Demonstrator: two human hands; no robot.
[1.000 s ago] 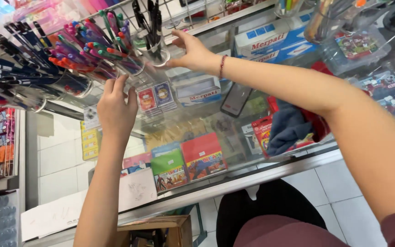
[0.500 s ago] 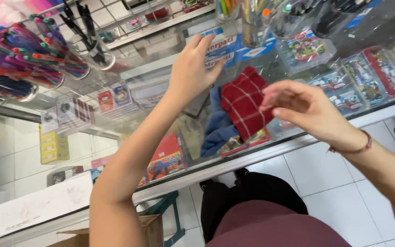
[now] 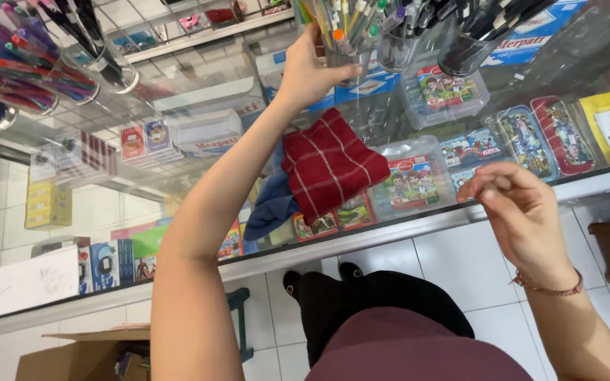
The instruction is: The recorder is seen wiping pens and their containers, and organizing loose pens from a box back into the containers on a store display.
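Left hand (image 3: 310, 69) fingers curl around a clear pen cup (image 3: 344, 44) on the glass table (image 3: 199, 99); right hand (image 3: 524, 212) hovers with loosely bent, empty fingers.

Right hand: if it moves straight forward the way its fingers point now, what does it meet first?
The right hand hangs over the counter's near edge, empty, fingers loosely curled toward the upper left. Straight on, it would probably meet the glass counter top near the red checked cloth first; depth is unclear.
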